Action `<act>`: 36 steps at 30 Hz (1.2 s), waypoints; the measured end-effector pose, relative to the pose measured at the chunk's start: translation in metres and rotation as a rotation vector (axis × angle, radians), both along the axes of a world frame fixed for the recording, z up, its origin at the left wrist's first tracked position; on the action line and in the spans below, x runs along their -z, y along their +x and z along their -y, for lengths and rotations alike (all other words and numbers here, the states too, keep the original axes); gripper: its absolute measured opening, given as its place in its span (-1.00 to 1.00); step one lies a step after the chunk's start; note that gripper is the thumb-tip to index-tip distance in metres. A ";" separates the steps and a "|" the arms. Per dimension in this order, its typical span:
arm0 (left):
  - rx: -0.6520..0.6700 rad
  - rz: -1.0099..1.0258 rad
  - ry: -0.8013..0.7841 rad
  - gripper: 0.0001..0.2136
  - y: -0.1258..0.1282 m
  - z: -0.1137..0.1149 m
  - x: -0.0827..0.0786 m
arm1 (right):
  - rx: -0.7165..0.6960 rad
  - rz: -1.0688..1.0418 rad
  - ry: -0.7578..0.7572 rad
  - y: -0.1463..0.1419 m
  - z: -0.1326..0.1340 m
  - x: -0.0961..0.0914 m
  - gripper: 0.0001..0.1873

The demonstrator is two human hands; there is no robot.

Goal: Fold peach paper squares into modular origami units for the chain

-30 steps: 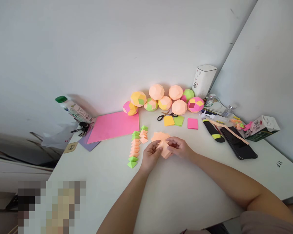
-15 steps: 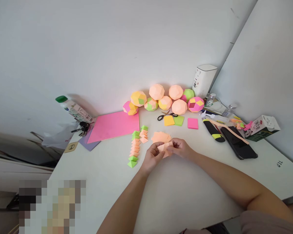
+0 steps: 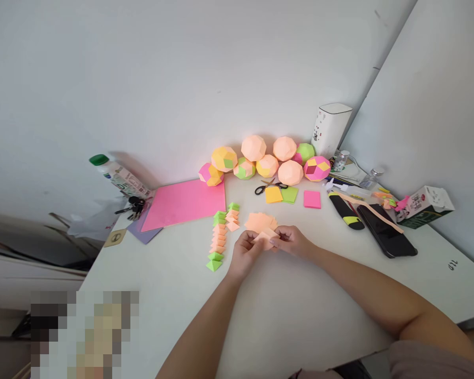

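Observation:
Between both hands is a small peach sheet of paper, pinched at its two sides. My left hand grips its left side, and my right hand has the right side between thumb and fingers. Just beyond the hands lies a spread pile of peach paper. Left of them, folded green and peach paper pieces stand in two rows. Farther back are an orange paper pad, a green paper pad, a pink paper pad and black-handled scissors.
Several faceted paper balls line the wall. On the left are a pink sheet and a bottle with a green cap. To the right lie a black-and-yellow cutter, a black phone and a milk carton.
The peach sheet has turned in my hands, its outline now more diamond-like. Both hands have shifted only slightly, and the things around them stay put.

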State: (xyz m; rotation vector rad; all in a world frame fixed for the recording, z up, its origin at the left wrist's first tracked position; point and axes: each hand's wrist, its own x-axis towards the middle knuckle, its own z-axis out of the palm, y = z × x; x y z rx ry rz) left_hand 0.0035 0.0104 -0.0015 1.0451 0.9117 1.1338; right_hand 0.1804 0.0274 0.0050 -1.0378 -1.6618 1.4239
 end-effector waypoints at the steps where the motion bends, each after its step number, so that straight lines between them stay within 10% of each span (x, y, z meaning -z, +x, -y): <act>1: -0.001 0.020 0.016 -0.79 0.001 0.001 0.000 | -0.002 0.009 -0.004 0.000 0.000 0.000 -0.77; 10: 0.111 -0.227 0.174 -0.73 -0.004 0.001 0.001 | -0.019 0.057 -0.003 0.001 0.000 0.003 -0.77; 36: 0.028 -0.272 -0.099 -0.54 -0.001 0.001 0.002 | 0.084 -0.089 0.052 -0.001 0.001 0.002 -0.80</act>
